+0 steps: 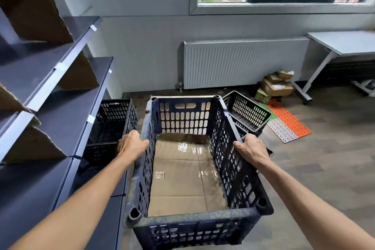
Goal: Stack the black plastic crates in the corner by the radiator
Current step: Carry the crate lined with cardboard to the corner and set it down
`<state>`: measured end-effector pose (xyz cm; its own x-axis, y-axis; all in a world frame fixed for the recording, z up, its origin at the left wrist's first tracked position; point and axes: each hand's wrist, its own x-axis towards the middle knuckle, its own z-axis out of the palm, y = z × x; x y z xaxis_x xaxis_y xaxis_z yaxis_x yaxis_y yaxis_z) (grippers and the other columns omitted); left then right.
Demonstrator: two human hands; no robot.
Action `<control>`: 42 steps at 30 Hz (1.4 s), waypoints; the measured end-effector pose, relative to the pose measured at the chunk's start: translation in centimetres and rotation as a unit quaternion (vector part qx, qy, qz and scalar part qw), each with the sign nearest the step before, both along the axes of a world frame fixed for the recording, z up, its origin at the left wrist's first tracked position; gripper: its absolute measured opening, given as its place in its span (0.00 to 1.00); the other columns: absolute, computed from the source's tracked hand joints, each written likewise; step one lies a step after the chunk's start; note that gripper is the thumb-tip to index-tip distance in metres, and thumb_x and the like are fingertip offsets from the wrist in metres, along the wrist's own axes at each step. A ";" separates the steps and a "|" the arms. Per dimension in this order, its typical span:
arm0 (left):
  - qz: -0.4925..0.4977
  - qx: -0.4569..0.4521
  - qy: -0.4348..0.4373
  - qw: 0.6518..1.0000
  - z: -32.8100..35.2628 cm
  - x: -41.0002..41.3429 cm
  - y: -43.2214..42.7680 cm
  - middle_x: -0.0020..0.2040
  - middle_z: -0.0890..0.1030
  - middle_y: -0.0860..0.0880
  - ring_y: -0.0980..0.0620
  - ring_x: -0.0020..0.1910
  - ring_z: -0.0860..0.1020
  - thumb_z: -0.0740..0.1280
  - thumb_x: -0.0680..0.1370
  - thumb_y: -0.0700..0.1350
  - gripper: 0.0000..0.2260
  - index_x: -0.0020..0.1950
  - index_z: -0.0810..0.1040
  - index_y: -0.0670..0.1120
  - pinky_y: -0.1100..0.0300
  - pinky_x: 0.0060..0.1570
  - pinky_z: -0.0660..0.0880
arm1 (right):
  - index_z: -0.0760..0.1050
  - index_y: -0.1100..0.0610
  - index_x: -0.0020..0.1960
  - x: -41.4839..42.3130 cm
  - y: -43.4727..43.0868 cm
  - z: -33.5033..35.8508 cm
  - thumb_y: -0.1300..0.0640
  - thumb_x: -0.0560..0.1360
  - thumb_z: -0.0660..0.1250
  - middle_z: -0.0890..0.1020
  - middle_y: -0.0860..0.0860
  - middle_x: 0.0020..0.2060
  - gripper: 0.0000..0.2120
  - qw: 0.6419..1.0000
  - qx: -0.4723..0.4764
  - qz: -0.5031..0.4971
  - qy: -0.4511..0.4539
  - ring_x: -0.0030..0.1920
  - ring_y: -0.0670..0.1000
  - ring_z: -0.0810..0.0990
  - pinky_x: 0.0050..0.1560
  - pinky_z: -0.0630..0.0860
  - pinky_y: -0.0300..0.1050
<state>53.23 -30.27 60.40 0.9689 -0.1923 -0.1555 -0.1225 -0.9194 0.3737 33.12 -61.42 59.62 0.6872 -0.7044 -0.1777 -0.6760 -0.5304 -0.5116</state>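
A large black plastic crate [188, 219] with slotted walls fills the middle of the view, lifted in front of me. Flattened brown cardboard with shiny tape lines its bottom. My left hand [132, 145] grips its left rim and my right hand [252, 148] grips its right rim. A second black crate [113, 122] stands on the floor to the left, beside the shelving. A third, shallower black crate [246, 112] lies tilted on the floor to the right, behind the held crate. The white radiator [243, 63] hangs on the wall beyond them.
Dark shelving [56, 79] with cardboard pieces runs along the left. Small cardboard boxes [274, 87] and an orange, green and white mat [284, 122] lie right of the crates. A white table [345, 42] stands at far right under the window.
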 end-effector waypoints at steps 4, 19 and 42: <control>0.003 -0.009 0.001 1.000 0.0 3.8 -0.6 0.42 0.80 0.45 0.42 0.43 0.79 0.67 0.73 0.52 0.11 0.43 0.74 0.45 0.56 0.39 0.75 | 0.66 0.54 0.37 3.5 -0.6 0.0 0.51 0.74 0.62 0.77 0.52 0.32 0.10 1.000 0.002 -0.003 0.005 0.29 0.52 0.72 0.29 0.67 0.43; 0.074 0.032 0.031 0.996 0.6 15.6 -8.1 0.40 0.81 0.44 0.42 0.41 0.79 0.68 0.72 0.53 0.13 0.43 0.76 0.42 0.57 0.35 0.70 | 0.69 0.55 0.31 21.2 -11.1 -0.1 0.50 0.69 0.65 0.77 0.52 0.26 0.12 0.996 0.021 0.085 0.020 0.27 0.52 0.73 0.30 0.69 0.44; 0.071 -0.020 0.038 0.997 -1.2 41.2 -13.6 0.32 0.76 0.45 0.44 0.34 0.77 0.69 0.71 0.49 0.13 0.33 0.69 0.45 0.58 0.31 0.66 | 0.78 0.57 0.38 46.2 -15.9 -0.1 0.46 0.71 0.65 0.82 0.54 0.34 0.14 0.999 0.015 0.043 0.014 0.36 0.54 0.80 0.37 0.74 0.45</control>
<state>94.43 -43.91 59.21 0.9725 -0.0626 -0.2243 0.0369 -0.9095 0.4140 79.31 -77.36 59.52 0.7398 -0.6363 -0.2186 -0.6427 -0.5722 -0.5094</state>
